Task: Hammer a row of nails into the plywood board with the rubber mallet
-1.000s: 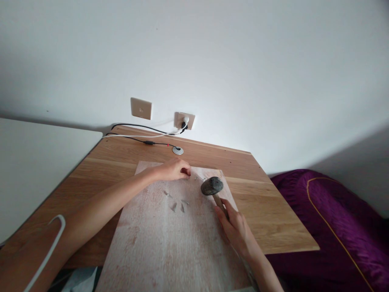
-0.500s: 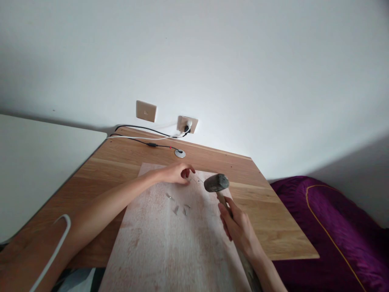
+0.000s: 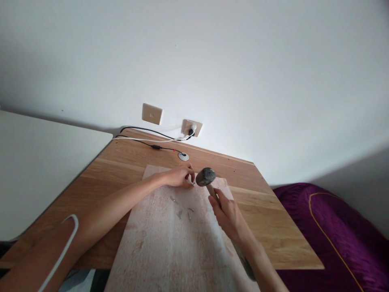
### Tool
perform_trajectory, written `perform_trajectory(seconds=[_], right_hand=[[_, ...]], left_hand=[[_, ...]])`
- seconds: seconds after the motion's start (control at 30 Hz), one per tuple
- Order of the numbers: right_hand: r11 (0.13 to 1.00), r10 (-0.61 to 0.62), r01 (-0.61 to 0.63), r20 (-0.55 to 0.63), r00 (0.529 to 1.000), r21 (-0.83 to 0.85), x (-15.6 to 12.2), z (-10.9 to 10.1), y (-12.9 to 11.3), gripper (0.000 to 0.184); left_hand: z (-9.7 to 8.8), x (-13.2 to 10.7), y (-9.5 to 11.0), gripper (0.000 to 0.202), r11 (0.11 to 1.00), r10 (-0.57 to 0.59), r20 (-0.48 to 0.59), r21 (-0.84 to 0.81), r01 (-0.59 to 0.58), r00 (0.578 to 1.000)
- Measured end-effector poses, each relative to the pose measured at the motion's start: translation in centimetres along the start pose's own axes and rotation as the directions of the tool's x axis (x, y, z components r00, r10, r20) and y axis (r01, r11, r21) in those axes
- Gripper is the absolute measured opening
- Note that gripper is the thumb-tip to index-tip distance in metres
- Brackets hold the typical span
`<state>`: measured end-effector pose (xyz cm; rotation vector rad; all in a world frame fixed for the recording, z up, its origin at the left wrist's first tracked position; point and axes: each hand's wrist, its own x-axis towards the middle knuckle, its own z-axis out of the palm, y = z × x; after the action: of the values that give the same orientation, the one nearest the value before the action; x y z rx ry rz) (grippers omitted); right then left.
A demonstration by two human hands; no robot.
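Observation:
My right hand (image 3: 228,211) is wrapped round the wooden handle of a short-headed hammer (image 3: 206,177), gripping it close below the dark, worn head. The head is raised just right of my left hand (image 3: 182,176), and a gap shows between them. My left hand is closed in a pinch near the far end of a pale wooden board (image 3: 164,247). A small, thin piece that looks like a nail (image 3: 193,183) shows at its fingertips, mostly hidden. Several loose nails (image 3: 189,215) lie on the board nearer to me.
Under the board is a wooden table (image 3: 273,227). Black and white cables (image 3: 142,140) run along its back to a wall socket (image 3: 192,128) and a round cable grommet (image 3: 183,156). A white panel (image 3: 51,166) stands at left, purple fabric (image 3: 340,219) at right.
The hammer head has moved left, closer to my left hand, and turned. My left fingers have drawn together in a pinch. The whole view has shifted slightly.

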<state>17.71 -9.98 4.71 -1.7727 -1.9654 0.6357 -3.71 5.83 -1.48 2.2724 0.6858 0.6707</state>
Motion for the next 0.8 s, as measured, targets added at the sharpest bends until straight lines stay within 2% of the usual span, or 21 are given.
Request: perform_trajectory(seconds=[0.2,0.43,0.8], right_hand=[[0.999,0.034,-0.034,-0.015,0.999,0.007,-0.42,-0.53,-0.1,0.043],[0.998,0.066,-0.066,0.002,0.998,0.015,-0.13,-0.46,0.15,0.046],[0.999,0.003,-0.002,0.029,1.0,-0.046,-0.29,-0.1,0.47,0.036]], left_hand=[[0.05,0.02,0.49,0.012,0.999,-0.04,-0.025,0.031,0.041,0.999],[0.14,0.06,0.58,0.018,0.999,-0.04,-0.04,0.029,0.042,0.998],[0.6,0.0,0.1,0.008,1.0,0.012,-0.042,0.006,-0.012,0.999]])
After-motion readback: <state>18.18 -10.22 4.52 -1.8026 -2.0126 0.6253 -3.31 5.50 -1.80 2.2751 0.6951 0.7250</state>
